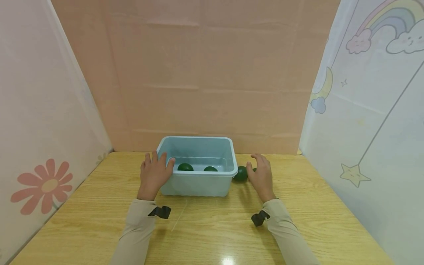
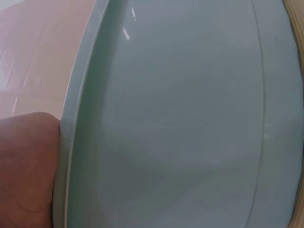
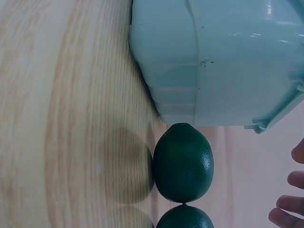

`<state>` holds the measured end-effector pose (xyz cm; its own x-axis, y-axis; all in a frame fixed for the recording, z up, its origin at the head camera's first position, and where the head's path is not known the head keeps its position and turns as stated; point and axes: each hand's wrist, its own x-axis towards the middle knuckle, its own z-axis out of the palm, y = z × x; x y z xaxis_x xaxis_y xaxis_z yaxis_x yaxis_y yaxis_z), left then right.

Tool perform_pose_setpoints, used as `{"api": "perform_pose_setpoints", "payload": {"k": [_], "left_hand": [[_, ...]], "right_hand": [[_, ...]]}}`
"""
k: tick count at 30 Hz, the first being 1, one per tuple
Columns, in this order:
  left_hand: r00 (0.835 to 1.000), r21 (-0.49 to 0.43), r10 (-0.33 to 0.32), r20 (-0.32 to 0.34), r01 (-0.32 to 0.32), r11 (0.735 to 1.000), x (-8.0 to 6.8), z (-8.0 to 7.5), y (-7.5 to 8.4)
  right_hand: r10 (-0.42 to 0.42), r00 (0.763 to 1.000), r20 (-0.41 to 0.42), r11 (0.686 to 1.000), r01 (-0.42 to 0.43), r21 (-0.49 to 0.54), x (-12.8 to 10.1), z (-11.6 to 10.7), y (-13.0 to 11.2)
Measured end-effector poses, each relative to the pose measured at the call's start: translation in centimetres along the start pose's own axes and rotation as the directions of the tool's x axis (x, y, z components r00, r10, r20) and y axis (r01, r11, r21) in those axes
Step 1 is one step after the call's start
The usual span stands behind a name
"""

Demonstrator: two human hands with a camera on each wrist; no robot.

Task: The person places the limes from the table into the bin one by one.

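Note:
A pale blue plastic bin (image 1: 195, 181) stands on the wooden table (image 1: 212, 228) with two dark green limes (image 1: 185, 167) (image 1: 210, 169) inside. My left hand (image 1: 154, 173) rests against the bin's left front corner, thumb over the rim; the left wrist view shows the bin wall (image 2: 180, 118) and a bit of that hand (image 2: 26, 161). Just right of the bin lies a dark green lime (image 1: 241, 173) (image 3: 183, 162), with a second lime (image 3: 185, 217) behind it. My right hand (image 1: 261, 173) hovers beside them with relaxed fingers (image 3: 290, 209), holding nothing.
A pink board wall (image 1: 205, 73) closes the back. White curtains hang on the left (image 1: 39, 110) and right (image 1: 371, 110) sides. Bare tabletop stretches in front of the bin toward me.

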<state>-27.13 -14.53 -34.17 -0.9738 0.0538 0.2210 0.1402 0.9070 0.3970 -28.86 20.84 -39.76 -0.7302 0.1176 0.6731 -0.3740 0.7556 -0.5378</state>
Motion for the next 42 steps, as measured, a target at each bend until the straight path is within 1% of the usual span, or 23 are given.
{"api": "perform_pose_setpoints", "payload": {"k": [7, 15, 34, 42], "left_hand": [[1.0, -0.006, 0.006, -0.006, -0.006, 1.0, -0.07, -0.01, -0.03], [1.0, -0.015, 0.006, 0.003, -0.006, 1.0, -0.11, -0.04, -0.02], [1.0, -0.011, 0.011, -0.015, -0.011, 1.0, 0.03, 0.21, -0.18], [1.0, -0.004, 0.006, -0.01, -0.006, 1.0, 0.03, 0.19, -0.16]], "right_hand": [[0.007, 1.0, 0.0, 1.0, -0.007, -0.001, 0.04, -0.01, 0.28], [0.02, 1.0, 0.004, 1.0, -0.02, -0.008, 0.01, 0.08, 0.57], [0.066, 0.997, 0.043, 0.998, -0.065, -0.014, 0.04, -0.15, 0.77], [0.063, 0.998, 0.03, 0.998, -0.063, 0.002, -0.01, -0.03, 0.81]]}}
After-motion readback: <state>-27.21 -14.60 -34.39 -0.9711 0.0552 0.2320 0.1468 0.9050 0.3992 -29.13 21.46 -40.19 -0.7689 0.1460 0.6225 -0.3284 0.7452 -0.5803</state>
